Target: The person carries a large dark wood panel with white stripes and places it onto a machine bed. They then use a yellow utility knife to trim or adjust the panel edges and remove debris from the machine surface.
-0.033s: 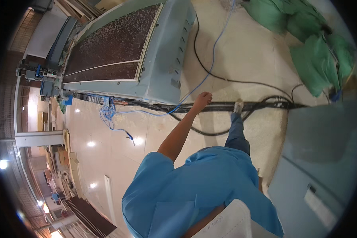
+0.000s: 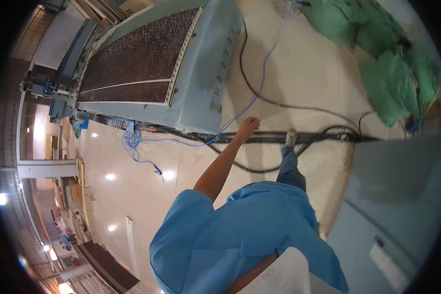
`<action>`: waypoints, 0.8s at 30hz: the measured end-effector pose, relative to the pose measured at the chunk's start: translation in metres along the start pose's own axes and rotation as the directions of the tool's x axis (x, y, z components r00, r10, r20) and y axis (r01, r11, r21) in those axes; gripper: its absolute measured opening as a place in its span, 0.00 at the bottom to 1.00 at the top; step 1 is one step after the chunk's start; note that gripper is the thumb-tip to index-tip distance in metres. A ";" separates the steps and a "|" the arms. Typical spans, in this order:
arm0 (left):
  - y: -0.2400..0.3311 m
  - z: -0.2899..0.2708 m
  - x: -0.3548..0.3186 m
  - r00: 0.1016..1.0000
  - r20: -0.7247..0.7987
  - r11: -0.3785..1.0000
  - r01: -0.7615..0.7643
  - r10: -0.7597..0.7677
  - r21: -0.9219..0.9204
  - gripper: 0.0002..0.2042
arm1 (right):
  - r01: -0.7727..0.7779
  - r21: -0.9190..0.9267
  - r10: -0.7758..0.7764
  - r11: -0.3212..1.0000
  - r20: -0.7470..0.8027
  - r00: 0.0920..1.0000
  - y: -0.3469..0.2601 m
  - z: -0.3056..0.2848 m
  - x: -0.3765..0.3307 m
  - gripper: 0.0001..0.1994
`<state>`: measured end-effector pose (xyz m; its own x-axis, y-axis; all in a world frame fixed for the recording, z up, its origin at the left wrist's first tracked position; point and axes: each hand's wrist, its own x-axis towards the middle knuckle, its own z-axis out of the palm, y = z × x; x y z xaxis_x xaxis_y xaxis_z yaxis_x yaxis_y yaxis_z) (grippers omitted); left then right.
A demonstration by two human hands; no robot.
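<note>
My left hand (image 2: 248, 127) hangs low beside the corner of a large light-blue machine bed (image 2: 201, 68), over the floor and black cables (image 2: 264, 137). Its fingers are loosely curled in, and nothing shows in them. The bare forearm comes out of a blue short sleeve. One shoe of mine (image 2: 290, 137) stands on the cables, just right of that hand. A thin blue hose (image 2: 242, 110) runs past the fingers without visible contact. Out of the picture is my right hand; only the blue shirt on that side shows.
A dark speckled panel (image 2: 142, 49) lies on the machine bed. Tangled blue hose (image 2: 132, 142) trails onto the floor at left. Green sacks (image 2: 387, 83) are heaped at far right. A grey-blue cabinet (image 2: 392, 181) stands close on my right. A dark brown board (image 2: 108, 267) lies lower left.
The view has shifted slightly, so the shoe and the cables sit a little differently in the picture. My left hand keeps nearly the same pose.
</note>
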<state>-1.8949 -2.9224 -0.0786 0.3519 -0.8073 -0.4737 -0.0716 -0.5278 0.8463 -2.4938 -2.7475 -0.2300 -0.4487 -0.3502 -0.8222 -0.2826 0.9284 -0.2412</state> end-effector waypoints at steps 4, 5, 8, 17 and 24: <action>0.039 -0.016 0.074 0.977 -0.154 0.986 0.134 -0.147 -0.097 0.19 | 0.234 -0.088 -0.217 0.968 0.169 0.961 -0.171 0.048 0.038 0.18; 0.044 -0.025 0.078 0.970 -0.196 0.990 0.139 -0.143 -0.038 0.20 | 0.247 0.011 -0.245 0.969 0.191 0.951 -0.229 0.055 0.044 0.20; 0.072 -0.058 0.121 0.941 -0.332 0.993 0.097 -0.068 0.070 0.21 | 0.407 0.195 -0.437 0.893 0.154 0.886 -0.433 0.078 0.052 0.26; 0.183 -0.158 0.268 0.720 -0.688 0.965 0.112 0.086 0.239 0.28 | 0.687 0.335 -0.764 0.644 0.235 0.601 -0.898 0.127 -0.016 0.25; 0.251 -0.310 0.476 0.460 -0.872 0.939 0.197 0.164 0.281 0.29 | 0.592 0.089 -0.593 0.801 0.252 0.765 -0.924 0.187 0.073 0.28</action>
<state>-1.4563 -3.3575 -0.0157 0.9644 -0.2282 0.1335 -0.2602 -0.7286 0.6336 -2.1072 -3.6078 -0.1633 0.0380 -0.7874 -0.6153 -0.4168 0.5472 -0.7259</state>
